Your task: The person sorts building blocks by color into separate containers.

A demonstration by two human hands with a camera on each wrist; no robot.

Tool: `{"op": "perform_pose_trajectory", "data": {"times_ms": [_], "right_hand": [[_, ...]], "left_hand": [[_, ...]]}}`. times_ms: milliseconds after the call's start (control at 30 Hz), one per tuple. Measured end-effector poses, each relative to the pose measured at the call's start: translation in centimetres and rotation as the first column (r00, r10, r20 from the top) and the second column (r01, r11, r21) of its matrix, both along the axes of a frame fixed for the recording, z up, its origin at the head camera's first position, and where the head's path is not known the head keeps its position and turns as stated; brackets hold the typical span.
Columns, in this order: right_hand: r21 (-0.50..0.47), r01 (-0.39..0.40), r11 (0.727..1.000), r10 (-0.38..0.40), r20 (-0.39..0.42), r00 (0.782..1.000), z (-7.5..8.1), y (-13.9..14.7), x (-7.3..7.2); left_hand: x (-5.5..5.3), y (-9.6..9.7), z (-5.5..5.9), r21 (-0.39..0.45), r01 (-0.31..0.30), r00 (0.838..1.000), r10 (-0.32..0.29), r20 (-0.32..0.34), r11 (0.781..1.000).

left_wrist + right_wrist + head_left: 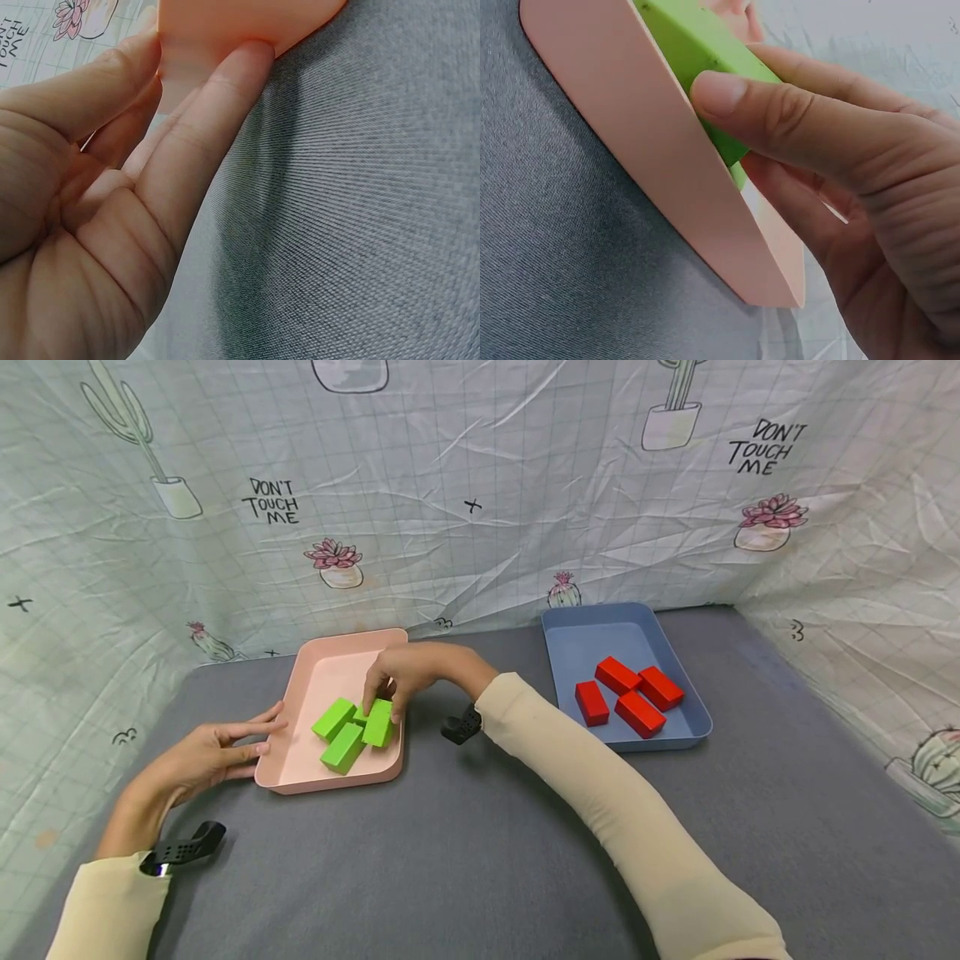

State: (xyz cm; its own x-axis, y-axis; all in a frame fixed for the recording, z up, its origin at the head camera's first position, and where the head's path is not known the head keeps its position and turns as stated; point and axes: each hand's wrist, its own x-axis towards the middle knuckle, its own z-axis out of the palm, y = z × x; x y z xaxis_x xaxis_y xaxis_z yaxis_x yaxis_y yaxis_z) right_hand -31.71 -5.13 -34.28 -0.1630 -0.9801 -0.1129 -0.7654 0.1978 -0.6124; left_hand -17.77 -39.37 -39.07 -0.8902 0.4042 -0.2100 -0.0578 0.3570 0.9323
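Observation:
In the head view a pink tray (pixel 324 783) holds several green blocks (pixel 343 748). My right hand (pixel 412 670) reaches in over the tray's right wall and pinches one green block (pixel 378 724) between thumb and fingers. From the right wrist view, the thumb lies on that block (pixel 697 45), just inside the tray wall (pixel 622 112). My left hand (pixel 213 756) rests its fairly straight, spread fingers against the left side of the tray. The left wrist view has those fingertips (pixel 251 60) touching the outer wall (pixel 217 26). Another green block is partly hidden behind the right hand.
A blue tray (pixel 592 639) stands at the right with several red blocks (pixel 640 714) in it. Both trays sit on a grey cloth surface (pixel 465 852). A printed white curtain (pixel 465 460) hangs behind and at both sides.

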Motion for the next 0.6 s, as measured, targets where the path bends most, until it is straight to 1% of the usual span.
{"op": "perform_pose_trajectory", "data": {"times_ms": [100,267,433,600], "right_hand": [[0.031,0.005,1.000,-0.004,-0.019,1.000,0.1,-0.3,0.0],[0.070,0.033,0.997,-0.025,-0.108,0.994,-0.1,-0.8,0.0],[0.049,0.050,0.998,-0.040,-0.198,0.979,-0.3,-1.4,0.3],[0.012,0.046,0.999,-0.042,-0.237,0.971,-0.6,-1.9,0.6]], "left_hand": [[0.0,0.1,0.0,0.002,-0.005,1.000,0.005,0.003,1.000],[0.1,0.3,0.0,0.008,-0.001,1.000,0.001,0.000,1.000],[0.2,0.3,0.0,0.008,-0.006,1.000,0.006,0.005,1.000],[0.2,0.4,-0.1,-0.005,-0.021,1.000,0.021,0.009,1.000]]}}
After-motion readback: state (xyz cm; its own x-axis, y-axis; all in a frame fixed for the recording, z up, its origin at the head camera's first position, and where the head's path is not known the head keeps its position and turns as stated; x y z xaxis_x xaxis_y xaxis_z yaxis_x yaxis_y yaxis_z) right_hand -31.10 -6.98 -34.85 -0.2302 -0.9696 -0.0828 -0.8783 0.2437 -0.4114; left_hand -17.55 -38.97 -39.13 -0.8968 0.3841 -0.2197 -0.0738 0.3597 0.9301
